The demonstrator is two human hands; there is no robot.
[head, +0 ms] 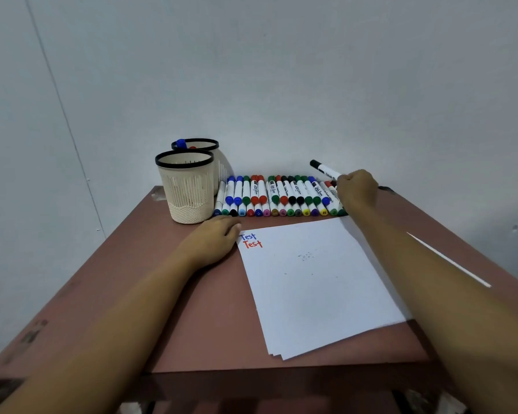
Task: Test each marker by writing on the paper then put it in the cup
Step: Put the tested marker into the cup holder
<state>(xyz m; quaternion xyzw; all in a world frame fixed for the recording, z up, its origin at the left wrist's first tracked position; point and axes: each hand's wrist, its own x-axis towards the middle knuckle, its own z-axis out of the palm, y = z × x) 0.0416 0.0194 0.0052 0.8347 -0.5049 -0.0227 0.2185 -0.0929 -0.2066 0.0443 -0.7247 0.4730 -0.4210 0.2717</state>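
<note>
right hand is fisted round a black marker to test next, left hand flat and open, pinning the paper so it won't slide

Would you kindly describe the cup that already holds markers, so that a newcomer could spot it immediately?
Start at the brown table and go to its far left corner, where two cream slatted cups stand. It is the rear cup, against the wall: unlike the front cup, a blue marker cap pokes above its black rim.

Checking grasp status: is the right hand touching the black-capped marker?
Touching. The head view shows the right hand closed around the black-capped marker, whose capped end sticks out above the fist.
</note>
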